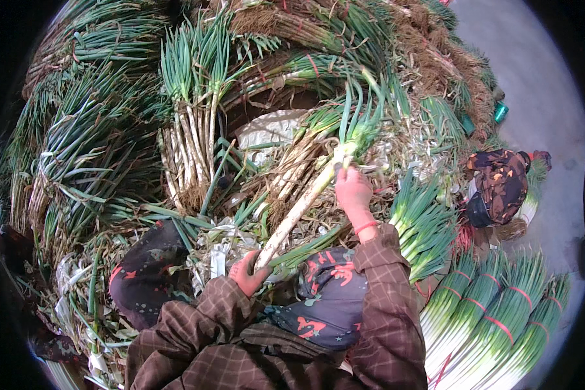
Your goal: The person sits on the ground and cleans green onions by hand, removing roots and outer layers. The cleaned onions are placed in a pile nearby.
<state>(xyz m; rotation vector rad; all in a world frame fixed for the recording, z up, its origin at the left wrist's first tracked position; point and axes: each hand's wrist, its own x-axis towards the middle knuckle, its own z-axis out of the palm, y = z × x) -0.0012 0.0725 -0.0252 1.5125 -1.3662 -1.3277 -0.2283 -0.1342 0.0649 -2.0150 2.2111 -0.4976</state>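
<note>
My left hand (249, 274), in a pinkish-orange glove, grips the lower white end of a long green onion stalk (295, 214). The stalk slants up to the right across my lap. My right hand (355, 192), gloved in the same colour, is closed at the stalk's upper part, where the pale stem meets the green leaves (363, 129). A small dark thing shows at its thumb; I cannot tell what it is. Just left of that hand lie unpeeled green onions (292, 170) with brown roots. Peeled skins and leaf scraps (229, 239) cover the ground between my knees.
Tied bundles of cleaned green onions (487, 312) lie at lower right, below loose cleaned ones (419, 224). Untrimmed bunches (190, 131) and piles (87, 131) rise ahead and left. Grey concrete floor (541, 87) runs along the right, beside a patterned dark cloth item (499, 187).
</note>
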